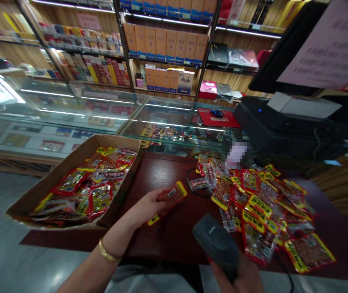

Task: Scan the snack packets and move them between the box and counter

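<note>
My left hand is closed on a snack packet with red and yellow edges, held a little above the dark red counter. A barcode shows on the packet's face. My right hand grips a dark barcode scanner, its head pointing forward and left toward the packet. To the right lies a heap of similar snack packets, loosely piled on the counter. On the left a cardboard box holds many more of these packets, some with yellow edges, some with red.
Behind the counter runs a glass display case with goods inside. A red mouse pad with a mouse rests on it. At the right stand a monitor and a black machine. Shelves of boxed goods line the wall.
</note>
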Available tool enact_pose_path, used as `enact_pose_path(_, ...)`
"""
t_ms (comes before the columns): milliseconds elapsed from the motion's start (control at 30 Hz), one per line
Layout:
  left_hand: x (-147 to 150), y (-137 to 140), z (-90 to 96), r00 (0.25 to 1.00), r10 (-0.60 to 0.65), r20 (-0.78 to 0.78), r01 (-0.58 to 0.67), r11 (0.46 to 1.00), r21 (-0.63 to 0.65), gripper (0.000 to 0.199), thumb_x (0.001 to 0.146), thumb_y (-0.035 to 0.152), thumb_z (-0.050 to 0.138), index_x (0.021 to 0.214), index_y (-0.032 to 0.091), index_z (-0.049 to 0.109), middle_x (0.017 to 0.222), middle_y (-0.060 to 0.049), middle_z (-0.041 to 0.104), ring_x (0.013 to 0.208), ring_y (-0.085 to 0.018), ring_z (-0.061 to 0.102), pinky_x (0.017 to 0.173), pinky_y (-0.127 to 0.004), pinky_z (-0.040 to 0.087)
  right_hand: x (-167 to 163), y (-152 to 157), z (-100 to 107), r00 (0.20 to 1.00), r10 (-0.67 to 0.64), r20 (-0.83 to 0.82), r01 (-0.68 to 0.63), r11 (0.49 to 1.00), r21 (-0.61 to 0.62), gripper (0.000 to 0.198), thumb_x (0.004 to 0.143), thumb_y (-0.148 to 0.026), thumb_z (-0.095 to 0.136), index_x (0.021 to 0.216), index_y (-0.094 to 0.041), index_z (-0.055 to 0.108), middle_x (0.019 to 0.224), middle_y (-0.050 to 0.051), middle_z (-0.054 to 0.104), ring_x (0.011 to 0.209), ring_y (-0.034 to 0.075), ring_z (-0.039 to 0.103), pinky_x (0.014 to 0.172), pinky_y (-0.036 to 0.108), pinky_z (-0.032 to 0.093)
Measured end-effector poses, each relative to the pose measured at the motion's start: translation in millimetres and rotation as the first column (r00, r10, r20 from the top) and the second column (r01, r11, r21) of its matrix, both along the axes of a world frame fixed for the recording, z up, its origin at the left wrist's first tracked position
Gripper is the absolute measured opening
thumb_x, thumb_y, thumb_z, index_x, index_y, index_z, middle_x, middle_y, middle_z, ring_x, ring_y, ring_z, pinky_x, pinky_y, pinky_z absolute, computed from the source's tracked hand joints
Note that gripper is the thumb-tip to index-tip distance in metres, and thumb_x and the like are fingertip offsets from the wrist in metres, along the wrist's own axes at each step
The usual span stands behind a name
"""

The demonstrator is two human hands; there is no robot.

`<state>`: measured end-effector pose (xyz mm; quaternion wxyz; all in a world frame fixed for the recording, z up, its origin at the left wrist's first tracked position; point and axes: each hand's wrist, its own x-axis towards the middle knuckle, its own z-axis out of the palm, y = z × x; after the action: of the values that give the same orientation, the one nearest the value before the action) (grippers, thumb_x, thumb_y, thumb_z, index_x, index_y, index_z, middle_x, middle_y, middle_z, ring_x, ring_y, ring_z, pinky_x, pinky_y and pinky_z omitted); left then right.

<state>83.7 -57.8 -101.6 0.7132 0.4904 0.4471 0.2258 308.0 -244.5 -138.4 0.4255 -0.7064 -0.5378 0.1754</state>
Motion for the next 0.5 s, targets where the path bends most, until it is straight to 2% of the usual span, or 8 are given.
enact_pose_path(100,8.9,5.0,7.1,0.995,0.093,-0.025,-0.093,0.996,-0.017,0.059,0.067,0.021,0.065,0.125,0.018,0.063,0.100,-0.004,0.077,0.075,-0.018,0.068,0.069,-0.027,0.050,-3.3,14.9,-13.4,0.962,-0.060,-0.265,0.025,0.991,-0.133,0.050,0.082,-0.065,0.064,0.077,-0.017,0.076,0.059,0.007,0.070,0.057,0.022,0.067,0.060,0.030,0.056)
enact_pose_path(167,22.3,13.9,14.5,0.995,0.100,0.001,-0.100,0.995,-0.007,0.059,0.067,0.020,0.065,0.125,0.018,0.063,0.097,-0.003,0.078,0.076,-0.018,0.070,0.072,-0.028,0.051,-4.6,28.3,-26.3,0.861,-0.116,-0.495,0.019,0.980,-0.196,0.054,0.079,-0.068,0.066,0.080,-0.014,0.074,0.058,0.006,0.069,0.049,0.017,0.062,0.050,0.026,0.051)
enact_pose_path(233,45.1,24.8,23.9,0.996,0.051,0.069,-0.051,0.999,-0.005,0.058,0.066,0.020,0.068,0.124,0.018,0.064,0.098,-0.004,0.078,0.078,-0.019,0.071,0.074,-0.029,0.053,-4.0,39.1,-38.3,0.724,-0.141,-0.675,0.016,0.982,-0.188,0.061,0.073,-0.073,0.069,0.084,-0.013,0.072,0.064,0.007,0.072,0.043,0.013,0.057,0.043,0.024,0.045)
enact_pose_path(300,78.6,34.9,33.2,0.990,-0.028,0.140,0.028,1.000,-0.004,0.054,0.067,0.020,0.070,0.121,0.018,0.065,0.099,-0.004,0.078,0.080,-0.019,0.072,0.075,-0.029,0.054,-2.0,44.3,-46.6,0.618,-0.137,-0.774,0.040,0.989,-0.143,0.064,0.066,-0.074,0.074,0.085,-0.013,0.069,0.069,0.008,0.073,0.040,0.011,0.054,0.041,0.022,0.042)
enact_pose_path(367,122.1,43.0,39.9,0.980,-0.120,0.162,0.119,0.993,0.015,0.043,0.071,0.019,0.069,0.115,0.018,0.068,0.095,-0.004,0.078,0.077,-0.017,0.071,0.075,-0.029,0.055,0.4,44.7,-50.7,0.558,-0.140,-0.818,0.078,0.990,-0.116,0.065,0.063,-0.074,0.077,0.083,-0.013,0.068,0.067,0.007,0.072,0.040,0.010,0.054,0.040,0.021,0.040)
enact_pose_path(500,218.1,48.5,46.8,0.950,-0.297,0.097,0.290,0.954,0.077,0.021,0.080,0.017,0.064,0.100,0.014,0.072,0.076,-0.003,0.074,0.062,-0.014,0.067,0.064,-0.027,0.055,2.3,43.6,-52.1,0.534,-0.197,-0.822,0.146,0.979,-0.140,0.067,0.059,-0.075,0.078,0.080,-0.012,0.069,0.063,0.007,0.071,0.039,0.010,0.054,0.039,0.020,0.039)
